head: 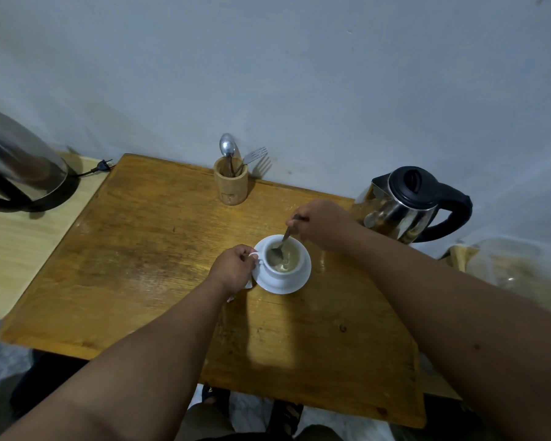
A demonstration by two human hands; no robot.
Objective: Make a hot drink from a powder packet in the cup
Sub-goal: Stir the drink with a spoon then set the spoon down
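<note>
The cup [282, 257] is standing upright on a white saucer [295, 283] near the middle of the wooden desk [147, 249], and it is holding a pale, milky-brown liquid with froth at the surface. The left hand [234, 270] is closing its fingers on the cup handle at the cup's left side, steadying the vessel; a scrap of white paper, possibly the packet [248, 284], is showing beneath this hand, though it cannot be identified with certainty. The right hand [320, 222] is positioned just beyond the cup, to its far right, and is pinching the upper end of a spoon [282, 241]. The spoon's long axis is running down and to the near left from that hand, with the bowl submerged in the liquid. Judging by the mixed colour, stirring appears to be the step in hand and the task is nearing completion. The coming move turns on this slant: the spoon should be lifted back along its own axis, toward the far right, to clear the rim without tipping the cup. A steel kettle [404, 208] is standing at the far right, and a wooden holder [230, 183] with cutlery is standing against the wall.
</note>
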